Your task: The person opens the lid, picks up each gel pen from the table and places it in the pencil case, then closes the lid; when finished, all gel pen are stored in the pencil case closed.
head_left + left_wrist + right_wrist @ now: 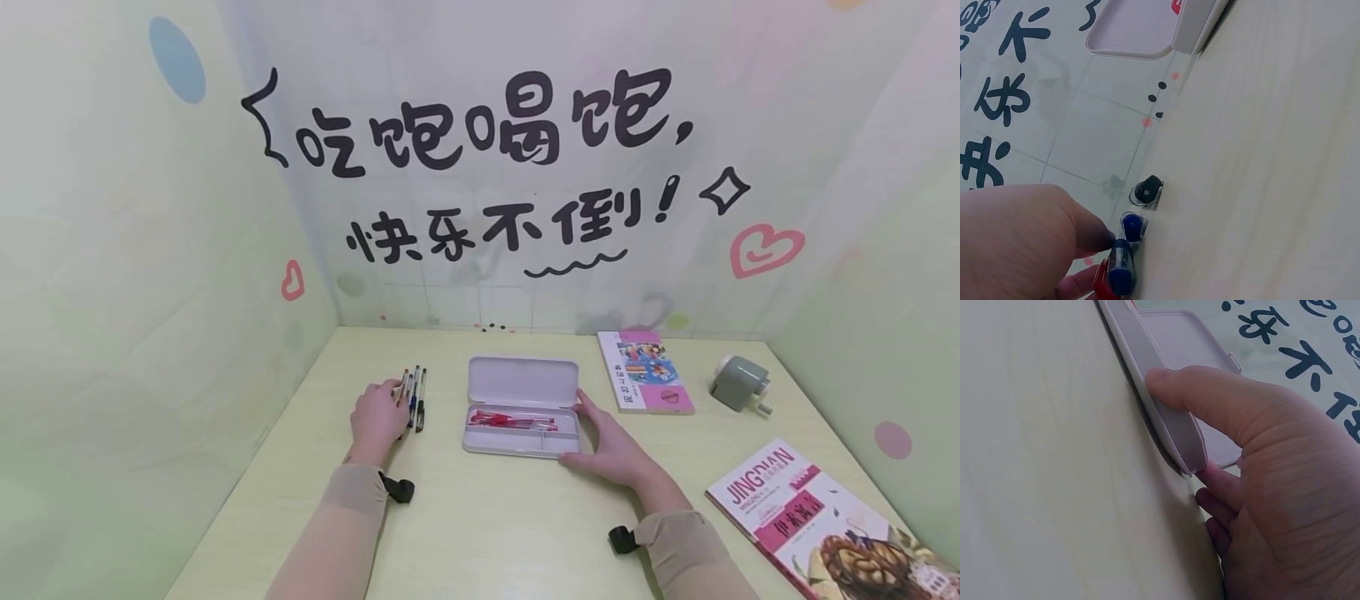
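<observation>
At the left of the table, in the head view, my left hand [378, 419] is at a small row of pens. Its thumb and fingers pinch a blue pen [1120, 270] and a red pen [1102, 284] in the left wrist view. Beside these lie another blue pen [1132, 226] and a black pen [1147, 190]. A pale pencil case [501, 440] stands with its lid [523, 381] raised; several red pens [513, 422] lie in its rear compartment. My right hand [611, 447] grips the case's right end, thumb on the front edge, fingers behind.
Right of the case lies a pink-edged book [648, 379]. Farther right is a grey pencil sharpener [739, 383] with a crank. A magazine [825, 525] lies at the front right. Printed wall sheets [487, 300] border the table's back and sides.
</observation>
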`<state>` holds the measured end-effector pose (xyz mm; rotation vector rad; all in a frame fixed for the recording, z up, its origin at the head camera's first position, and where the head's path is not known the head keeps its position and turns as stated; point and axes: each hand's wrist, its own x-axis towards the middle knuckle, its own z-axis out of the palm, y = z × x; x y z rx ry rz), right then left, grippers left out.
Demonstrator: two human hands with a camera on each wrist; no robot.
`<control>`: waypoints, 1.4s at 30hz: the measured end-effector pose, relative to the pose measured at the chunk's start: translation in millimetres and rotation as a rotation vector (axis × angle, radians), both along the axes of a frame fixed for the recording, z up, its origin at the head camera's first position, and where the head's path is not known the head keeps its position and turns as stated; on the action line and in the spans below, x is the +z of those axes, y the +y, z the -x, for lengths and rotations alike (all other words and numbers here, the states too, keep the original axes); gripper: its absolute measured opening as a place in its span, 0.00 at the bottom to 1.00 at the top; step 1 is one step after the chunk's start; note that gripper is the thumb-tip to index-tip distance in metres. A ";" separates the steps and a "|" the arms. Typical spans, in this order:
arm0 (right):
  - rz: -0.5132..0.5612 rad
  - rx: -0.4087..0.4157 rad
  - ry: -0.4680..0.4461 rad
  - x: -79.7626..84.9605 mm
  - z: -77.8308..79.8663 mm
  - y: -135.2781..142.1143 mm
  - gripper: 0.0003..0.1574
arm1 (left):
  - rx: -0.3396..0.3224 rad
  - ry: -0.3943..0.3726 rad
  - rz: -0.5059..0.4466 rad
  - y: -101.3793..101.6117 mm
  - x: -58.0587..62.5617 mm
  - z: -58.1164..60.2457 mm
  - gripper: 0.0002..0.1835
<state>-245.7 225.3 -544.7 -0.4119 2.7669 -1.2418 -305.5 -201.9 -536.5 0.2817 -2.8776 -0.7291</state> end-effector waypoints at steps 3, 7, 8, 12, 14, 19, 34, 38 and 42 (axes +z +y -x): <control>-0.001 -0.002 0.001 0.1 -0.2 -0.6 0.82 | 0.012 -0.017 -0.014 -1.2 1.3 -0.6 0.25; -0.001 0.003 0.008 -0.1 -0.2 -0.8 0.82 | 0.032 -0.038 -0.041 -3.3 3.7 -2.5 0.26; -0.004 0.007 0.013 -0.2 -0.2 -0.7 0.82 | 0.036 -0.039 -0.049 -4.1 4.1 -2.8 0.26; -0.006 0.005 0.005 -0.5 -0.3 -0.9 0.82 | 0.045 -0.048 -0.069 -7.8 4.2 -2.9 0.27; -0.008 0.009 0.010 -0.4 -0.3 -1.1 0.82 | 0.048 -0.049 -0.069 -9.7 3.8 -2.5 0.27; -0.003 0.013 0.017 -0.3 0.0 -0.6 0.82 | 0.052 -0.054 -0.036 -13.1 4.0 -2.1 0.25; -0.006 0.011 0.023 -0.6 0.1 0.2 0.82 | 0.052 -0.042 -0.034 -13.0 6.0 -3.5 0.15; -0.006 0.012 0.028 -1.3 0.4 0.4 0.82 | 0.056 -0.034 -0.028 -11.7 7.0 -3.6 0.15; -0.007 0.013 0.030 -1.4 0.5 0.3 0.82 | 0.055 -0.015 -0.015 -8.1 9.9 -3.4 0.17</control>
